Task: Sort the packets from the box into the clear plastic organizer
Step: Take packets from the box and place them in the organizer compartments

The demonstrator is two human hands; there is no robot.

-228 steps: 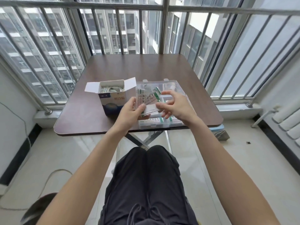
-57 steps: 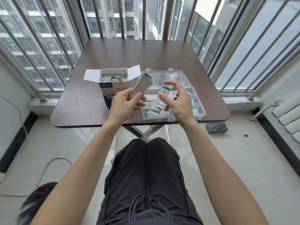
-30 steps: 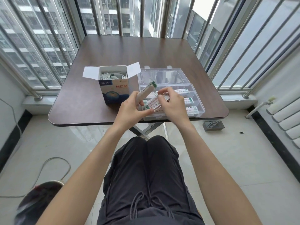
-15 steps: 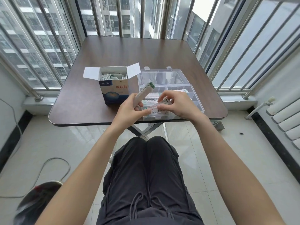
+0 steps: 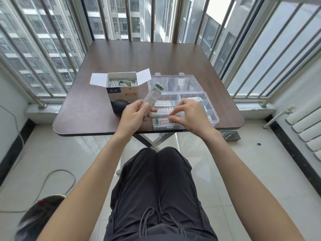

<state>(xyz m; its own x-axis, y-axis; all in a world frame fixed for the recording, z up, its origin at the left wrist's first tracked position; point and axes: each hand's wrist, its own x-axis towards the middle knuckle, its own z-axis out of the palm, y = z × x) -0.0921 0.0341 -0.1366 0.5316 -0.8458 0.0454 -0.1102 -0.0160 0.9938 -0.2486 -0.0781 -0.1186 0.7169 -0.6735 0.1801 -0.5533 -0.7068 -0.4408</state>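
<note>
Box [image 5: 123, 96] reads 创口贴; left hand [image 5: 134, 117] grips packets [image 5: 152, 97].

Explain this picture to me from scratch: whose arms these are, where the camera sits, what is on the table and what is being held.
No machine here: a seated person wears a camera on the head, looking down at their own bare arms. On the brown table stands an open cardboard box of packets, beside a clear plastic organizer with its lid folded back. Several compartments already hold packets. The left hand grips a stack of packets, tilted upward. The right hand reaches into the organizer's near compartments, its fingers at a packet lying there; whether they pinch it is unclear.
</note>
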